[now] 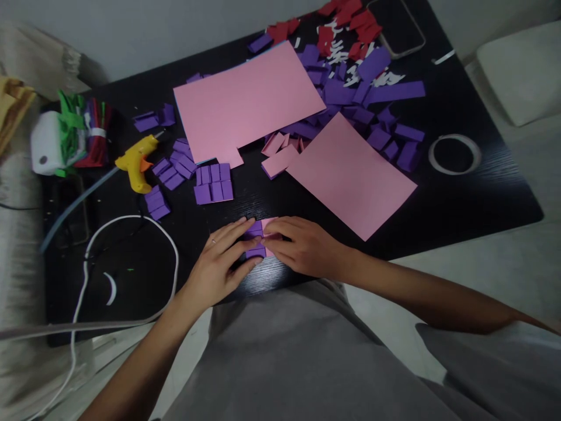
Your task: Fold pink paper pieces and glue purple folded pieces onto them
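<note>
A small pink paper piece with purple folded paper strips on its left part lies at the table's near edge. My left hand reaches over the purple strips, its index finger along the far edge and its thumb at the near edge, holding them against the table. From the right, my right hand covers the pink part, fingers bent and tips close together; whatever is under them is hidden. Just beyond my left hand sits a similar block of purple folded strips.
A large pink sheet and a smaller pink sheet lie beyond my hands among loose purple pieces and red scraps. A yellow glue gun, a white cable and a tape roll are on the black table.
</note>
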### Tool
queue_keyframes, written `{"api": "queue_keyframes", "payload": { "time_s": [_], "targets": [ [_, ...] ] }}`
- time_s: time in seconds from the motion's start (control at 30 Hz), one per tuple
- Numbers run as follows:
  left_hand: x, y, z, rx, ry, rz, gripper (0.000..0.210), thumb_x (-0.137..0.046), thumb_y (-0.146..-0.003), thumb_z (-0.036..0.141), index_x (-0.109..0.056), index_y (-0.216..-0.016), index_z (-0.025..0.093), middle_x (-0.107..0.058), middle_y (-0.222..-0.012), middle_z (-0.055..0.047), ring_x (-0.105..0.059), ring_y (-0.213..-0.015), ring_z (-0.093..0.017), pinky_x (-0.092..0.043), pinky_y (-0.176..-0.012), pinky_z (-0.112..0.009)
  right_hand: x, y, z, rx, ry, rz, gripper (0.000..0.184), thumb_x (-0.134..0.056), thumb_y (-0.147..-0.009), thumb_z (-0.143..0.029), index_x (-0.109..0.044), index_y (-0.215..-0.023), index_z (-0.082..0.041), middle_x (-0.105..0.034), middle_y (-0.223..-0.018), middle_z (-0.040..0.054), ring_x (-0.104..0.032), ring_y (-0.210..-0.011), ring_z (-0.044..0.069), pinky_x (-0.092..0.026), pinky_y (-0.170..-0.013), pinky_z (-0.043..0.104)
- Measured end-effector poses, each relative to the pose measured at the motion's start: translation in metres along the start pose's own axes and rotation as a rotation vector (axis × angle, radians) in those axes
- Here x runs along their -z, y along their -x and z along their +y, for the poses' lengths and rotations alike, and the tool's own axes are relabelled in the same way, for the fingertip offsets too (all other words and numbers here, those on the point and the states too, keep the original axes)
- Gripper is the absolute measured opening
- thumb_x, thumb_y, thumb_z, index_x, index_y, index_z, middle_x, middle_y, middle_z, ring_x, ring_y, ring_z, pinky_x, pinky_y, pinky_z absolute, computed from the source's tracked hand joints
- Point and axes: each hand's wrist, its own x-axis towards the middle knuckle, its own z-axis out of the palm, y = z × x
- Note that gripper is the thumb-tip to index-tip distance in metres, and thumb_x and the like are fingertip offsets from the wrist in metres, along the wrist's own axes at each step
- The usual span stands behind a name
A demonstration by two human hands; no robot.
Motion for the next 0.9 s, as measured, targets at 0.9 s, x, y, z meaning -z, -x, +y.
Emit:
{"api": "queue_keyframes", "payload": {
  "time_s": [0.9],
  "targets": [
    [-0.0094,0.0038,0.0052,-0.043,-0.200,0.035,0.060,-0.071,-0.097,0.022,-0.050,-0.154,0.019,-0.061,-0.151,-0.016,-0.056,-0.143,-0.032,-0.048,-0.118,-0.054,0.0012,0.0008,-0.0005,0.006,-0.011,0.033,0.022,-0.050,-0.105,-0.012,-0.072,-0.106,-0.014,-0.074,-0.107,0.0101,-0.069,-0.108,0.022,-0.060,-0.100,0.039]
  ]
}}
